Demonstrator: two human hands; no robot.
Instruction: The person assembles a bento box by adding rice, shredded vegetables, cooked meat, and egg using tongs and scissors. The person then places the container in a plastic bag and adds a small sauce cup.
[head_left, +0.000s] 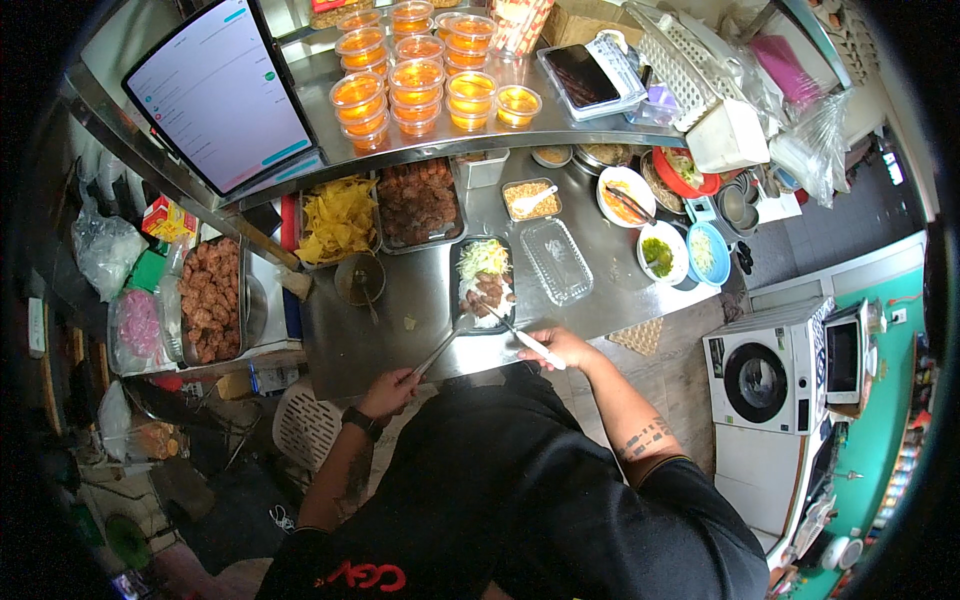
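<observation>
My left hand (390, 392) is closed round long metal tongs (438, 350), whose tips reach the near left edge of a black food tray (461, 297). In my right hand (566, 346) is a utensil with a white handle (540, 350). Its thin end points into the same tray; the kind of its tip is too small to make out. The tray holds white noodles or rice, shredded pale greens (485, 257) and pieces of browned meat (490, 294) at the near end. Right beside it lies a clear plastic lid (557, 262).
Left of the tray stand a bowl with a spoon (360, 279), yellow fried pieces (340, 218) and grilled meat (420, 200). Bowls of vegetables (658, 256) crowd the right. Overhead, a shelf edge (420, 145) carries stacked orange sauce cups (415, 85) and a tablet (215, 90).
</observation>
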